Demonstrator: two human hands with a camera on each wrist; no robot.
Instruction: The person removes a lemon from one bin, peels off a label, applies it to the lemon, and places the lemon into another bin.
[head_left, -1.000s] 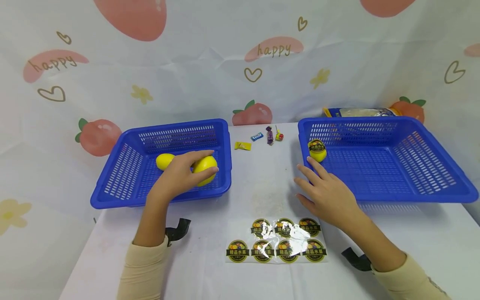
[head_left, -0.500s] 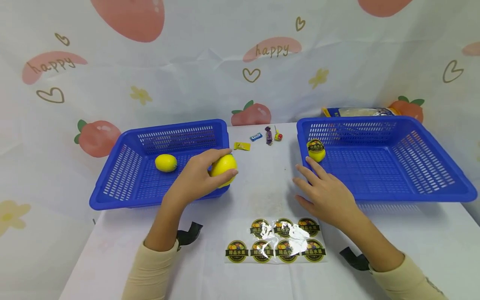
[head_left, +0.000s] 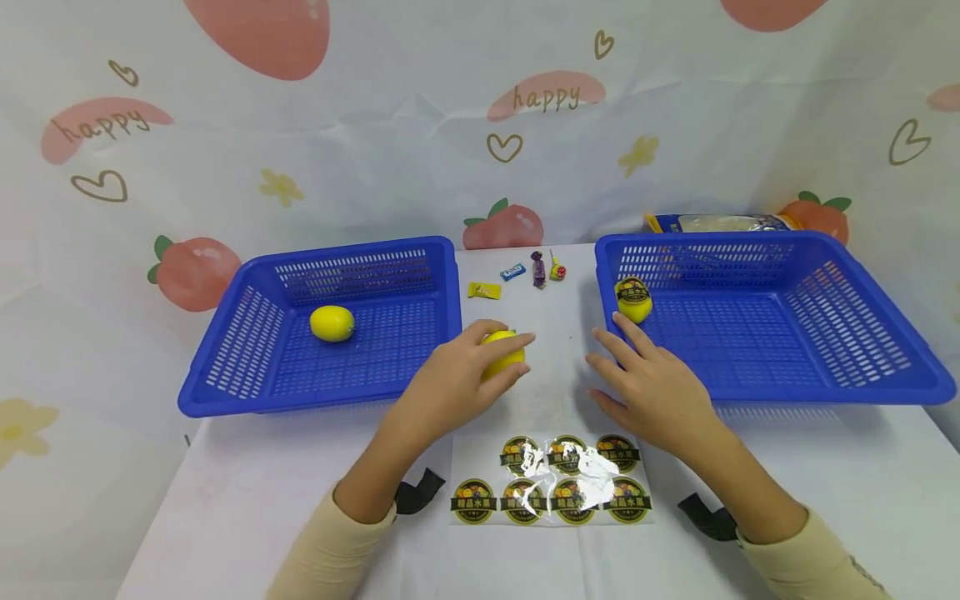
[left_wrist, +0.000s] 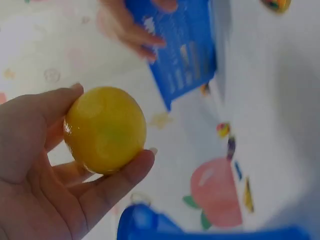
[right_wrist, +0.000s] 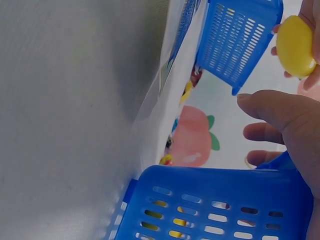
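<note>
My left hand grips a yellow lemon above the table between two blue plastic baskets. In the left wrist view the thumb and fingers curl round that lemon. A second lemon lies in the left basket. Over the near left corner of the right basket rests my right hand, fingers spread and relaxed, holding nothing; one fingertip is at the rim. Just beyond it, inside that basket, sits a lemon bearing a round black-and-gold sticker.
A clear sheet of round black-and-gold stickers lies at the table's front middle. Toward the back are a yellow candy, a blue candy, a purple candy and a lollipop. Behind the right basket is a packet.
My left hand has lifted a lemon out of the left basket and carried it right, past the basket's rim to the middle. The right hand has stayed in place.
</note>
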